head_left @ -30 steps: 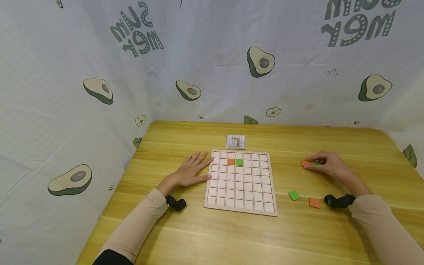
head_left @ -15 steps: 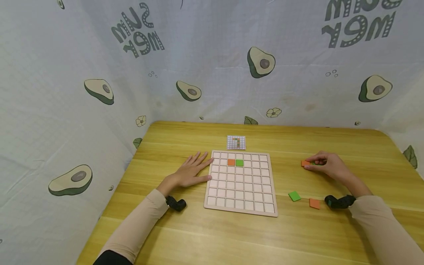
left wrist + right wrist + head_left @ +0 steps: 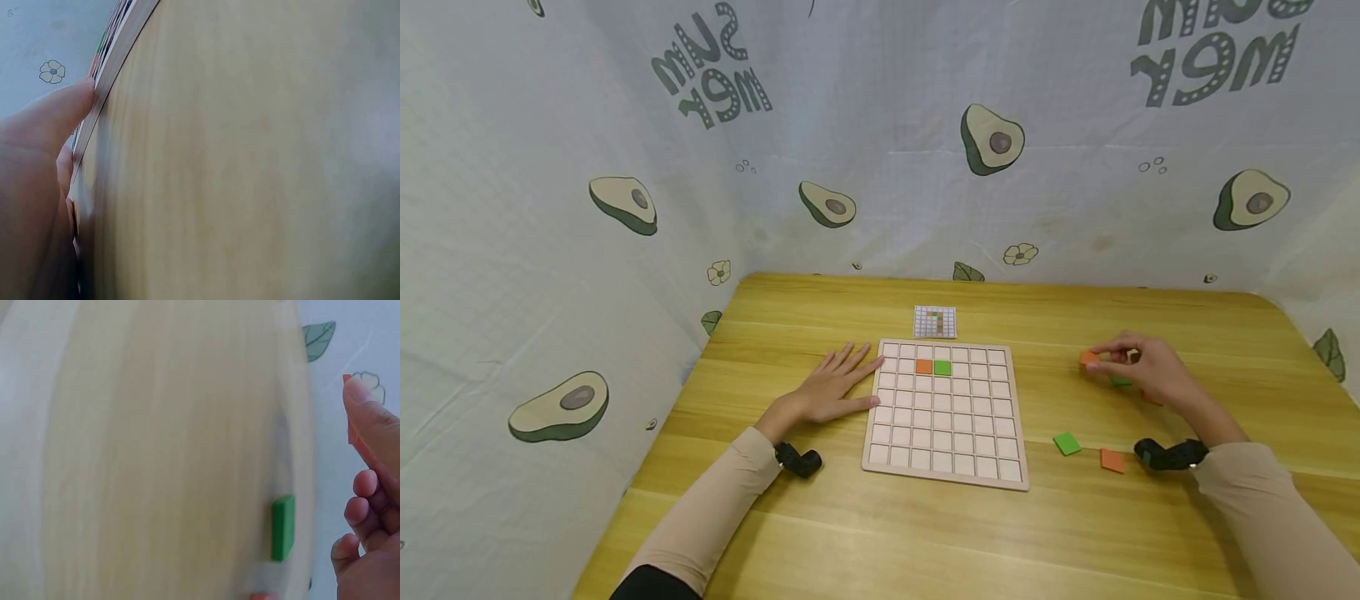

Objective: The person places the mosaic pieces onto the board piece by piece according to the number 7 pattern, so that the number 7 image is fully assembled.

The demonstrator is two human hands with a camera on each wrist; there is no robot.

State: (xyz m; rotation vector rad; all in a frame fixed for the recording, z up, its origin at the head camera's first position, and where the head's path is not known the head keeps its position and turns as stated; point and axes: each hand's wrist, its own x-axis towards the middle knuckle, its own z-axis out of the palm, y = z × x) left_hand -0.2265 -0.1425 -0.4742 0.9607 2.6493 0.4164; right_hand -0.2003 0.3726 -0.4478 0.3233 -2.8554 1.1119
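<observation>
My left hand (image 3: pixel 835 390) lies flat with spread fingers at the left edge of a pale wooden grid board (image 3: pixel 951 479); in the left wrist view the thumb (image 3: pixel 72 103) touches the board's side. On the board, an orange tile (image 3: pixel 923 367) and a green tile (image 3: pixel 942 367) sit side by side in the second row. To the right, my right hand (image 3: pixel 1150 367) pinches an orange square tile (image 3: pixel 1088 357) between thumb and fingers, lifted off the table in the right wrist view. Below that hand lie a green tile (image 3: pixel 283 528) and another orange tile (image 3: pixel 1152 398), partly hidden.
A small printed card (image 3: pixel 935 322) with a coloured grid pattern lies just behind the board. Nearer me, right of the board, are a loose green tile (image 3: pixel 1067 443) and an orange tile (image 3: pixel 1112 461). A curtain with avocado prints (image 3: pixel 880 150) hangs behind the wooden table (image 3: pixel 925 542).
My right hand has raised the orange tile slightly from the table, uncovering more of the green and orange tiles beneath. The left hand and the board have stayed in place.
</observation>
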